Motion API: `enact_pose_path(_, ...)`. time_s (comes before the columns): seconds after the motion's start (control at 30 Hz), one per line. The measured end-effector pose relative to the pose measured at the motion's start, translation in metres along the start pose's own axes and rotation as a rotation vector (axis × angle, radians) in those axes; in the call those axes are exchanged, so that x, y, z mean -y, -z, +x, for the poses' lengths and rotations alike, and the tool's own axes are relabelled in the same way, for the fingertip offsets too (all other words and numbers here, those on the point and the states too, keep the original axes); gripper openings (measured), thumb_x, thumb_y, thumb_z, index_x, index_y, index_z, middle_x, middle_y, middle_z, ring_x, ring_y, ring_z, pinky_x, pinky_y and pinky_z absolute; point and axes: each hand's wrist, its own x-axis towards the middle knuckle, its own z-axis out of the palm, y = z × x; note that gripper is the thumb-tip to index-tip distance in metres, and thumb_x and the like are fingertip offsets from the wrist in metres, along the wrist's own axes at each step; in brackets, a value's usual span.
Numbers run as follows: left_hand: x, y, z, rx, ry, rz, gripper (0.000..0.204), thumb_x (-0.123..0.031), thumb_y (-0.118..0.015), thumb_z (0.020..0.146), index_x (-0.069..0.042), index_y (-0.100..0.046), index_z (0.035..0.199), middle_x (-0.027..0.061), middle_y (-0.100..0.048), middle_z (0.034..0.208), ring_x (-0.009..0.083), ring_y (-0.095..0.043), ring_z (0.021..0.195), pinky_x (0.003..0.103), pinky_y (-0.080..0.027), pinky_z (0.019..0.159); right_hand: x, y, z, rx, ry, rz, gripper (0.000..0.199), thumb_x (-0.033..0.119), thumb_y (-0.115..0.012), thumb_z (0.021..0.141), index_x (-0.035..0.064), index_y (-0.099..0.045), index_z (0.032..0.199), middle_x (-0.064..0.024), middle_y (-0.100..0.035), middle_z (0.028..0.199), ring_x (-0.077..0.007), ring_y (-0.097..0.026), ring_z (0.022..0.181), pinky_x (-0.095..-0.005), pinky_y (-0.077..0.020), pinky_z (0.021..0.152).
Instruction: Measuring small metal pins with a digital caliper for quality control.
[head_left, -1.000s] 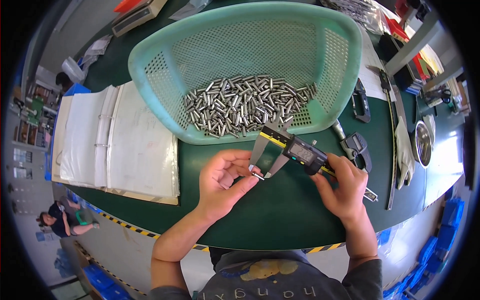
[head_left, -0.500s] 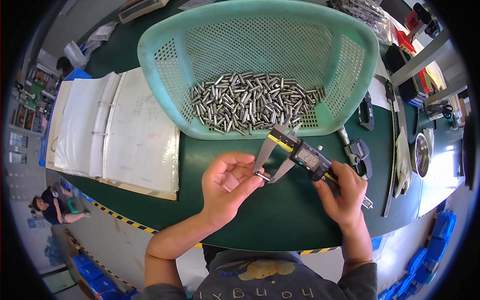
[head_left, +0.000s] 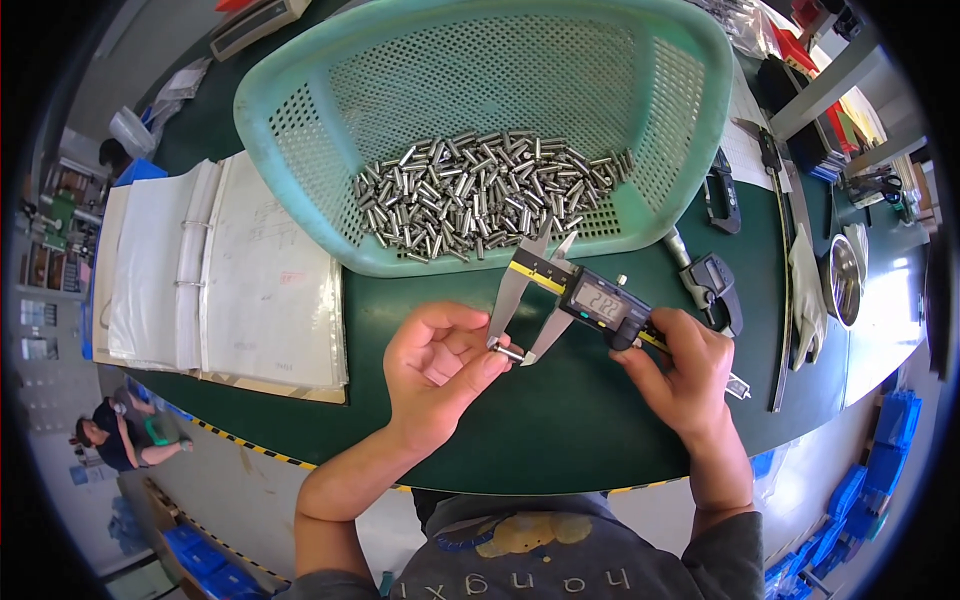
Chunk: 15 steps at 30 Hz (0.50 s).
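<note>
My left hand pinches a small shiny metal pin between thumb and fingers. The pin lies across the gap between the lower jaws of a digital caliper, close to the jaw tips; whether both jaws touch it is too small to tell. The caliper's display is lit. My right hand grips the caliper at the right end of its slider, thumb below and fingers above. Just beyond the caliper stands a green plastic basket with a heap of similar metal pins in it.
An open ring binder lies left on the green table. To the right are a digital micrometer, another dark gauge, a second caliper, a white glove and a metal bowl. A seated person is far left.
The view has shifted slightly, so the basket and binder appear a little farther left. Both hands keep their grips, and the pin stays between the caliper jaws.
</note>
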Motion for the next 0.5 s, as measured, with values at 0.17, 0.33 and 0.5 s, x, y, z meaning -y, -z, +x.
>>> enact_pose_path(0.17,-0.003,-0.003,0.006,0.041,0.063,-0.003,0.036,0.005,-0.062,0.081,0.002,-0.046,0.112,0.0128,-0.055,0.105,0.0185,-0.059,0.097,0.032,-0.05,0.084,-0.003,0.0,-0.001,-0.002,0.02,-0.006,0.039,0.032,-0.08,0.066,0.0031,-0.059,0.083,-0.0064,-0.059,0.064,-0.0228,-0.057,0.049,-0.0308,-0.0428,0.043)
enact_pose_path(0.33,-0.001,0.008,0.001,0.151,0.15,0.016,0.03,0.0,-0.063,0.082,0.002,-0.048,0.108,0.0117,-0.056,0.103,0.0181,-0.058,0.095,0.032,-0.047,0.083,-0.003,-0.001,0.001,-0.01,0.023,-0.021,0.038,0.033,-0.079,0.066,0.004,-0.059,0.081,-0.0063,-0.058,0.063,-0.0229,-0.057,0.049,-0.0313,-0.0427,0.043)
enact_pose_path(0.5,0.003,0.008,0.003,0.165,0.13,0.008,0.021,0.0,-0.062,0.083,0.002,-0.051,0.102,0.0106,-0.056,0.099,0.0177,-0.057,0.094,0.031,-0.047,0.081,-0.002,0.003,0.0,0.045,0.008,-0.019,0.038,0.029,-0.08,0.066,0.0017,-0.058,0.082,-0.0085,-0.058,0.064,-0.0227,-0.056,0.05,-0.0296,-0.0436,0.046)
